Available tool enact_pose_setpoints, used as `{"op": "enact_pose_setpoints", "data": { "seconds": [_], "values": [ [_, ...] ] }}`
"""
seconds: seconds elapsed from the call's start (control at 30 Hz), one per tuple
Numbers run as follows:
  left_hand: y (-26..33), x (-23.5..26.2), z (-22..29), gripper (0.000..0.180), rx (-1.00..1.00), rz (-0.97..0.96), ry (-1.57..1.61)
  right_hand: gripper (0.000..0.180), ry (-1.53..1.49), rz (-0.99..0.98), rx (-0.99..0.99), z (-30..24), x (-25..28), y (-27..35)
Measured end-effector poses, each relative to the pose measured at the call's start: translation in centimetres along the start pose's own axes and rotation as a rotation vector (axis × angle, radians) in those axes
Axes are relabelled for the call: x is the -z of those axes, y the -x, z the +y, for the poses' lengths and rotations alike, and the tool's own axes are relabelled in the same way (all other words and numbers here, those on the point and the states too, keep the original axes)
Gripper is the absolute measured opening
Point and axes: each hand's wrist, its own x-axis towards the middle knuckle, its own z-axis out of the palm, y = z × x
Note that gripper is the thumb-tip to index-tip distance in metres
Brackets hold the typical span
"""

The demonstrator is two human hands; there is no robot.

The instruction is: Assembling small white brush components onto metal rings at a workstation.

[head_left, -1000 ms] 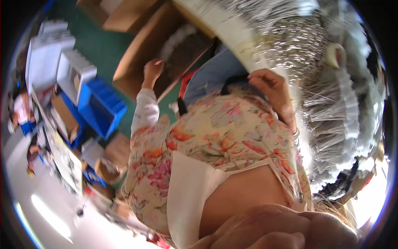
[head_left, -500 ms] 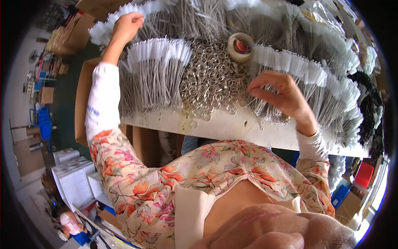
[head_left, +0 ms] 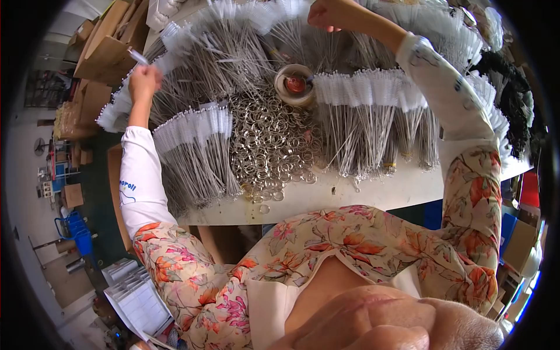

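Note:
My left hand [head_left: 143, 81] is raised over the left end of the white table [head_left: 350, 195], fingers closed on a thin wire brush [head_left: 139, 56] with a white bristle tip. My right hand [head_left: 332, 14] reaches to the far side of the table among more brushes, fingers curled; what it holds is hidden. Between my arms lie bundles of wire brushes with white tips [head_left: 195, 151], a heap of metal rings [head_left: 271, 146] and a roll of tape [head_left: 294, 84].
More brush bundles [head_left: 364, 116] fan out at the right, with black brushes [head_left: 516, 99] at the far right edge. Cardboard boxes [head_left: 102, 41] stand beyond the table's left end. A blue crate [head_left: 76, 230] and white trays [head_left: 137, 297] are on the floor at the left.
The view swung from the floor and boxes onto the table. My right hand moved from the near brushes to the far side. My left hand drew back with a brush.

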Motion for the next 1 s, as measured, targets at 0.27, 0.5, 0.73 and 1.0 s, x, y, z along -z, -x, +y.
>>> {"op": "enact_pose_setpoints", "data": {
  "seconds": [0.27,0.5,0.73,1.0],
  "values": [
    [8.1,-5.3,12.8,0.024,-0.192,-0.218,0.211,0.022,-0.211,0.150,-0.213,4.2,-6.5,-4.7],
    [7.8,-10.0,10.0,0.031,-0.202,-0.480,-0.433,0.012,-0.733,0.124,-0.332,4.5,-8.7,-6.0],
    [7.5,-7.9,11.0,0.014,-0.111,-0.363,0.112,0.010,-0.748,0.042,-0.365,5.4,-9.6,-6.9],
    [9.2,1.6,18.1,0.016,-0.307,-0.196,0.178,0.014,-0.783,0.034,-0.351,2.9,-7.4,-5.5]
  ]
}}
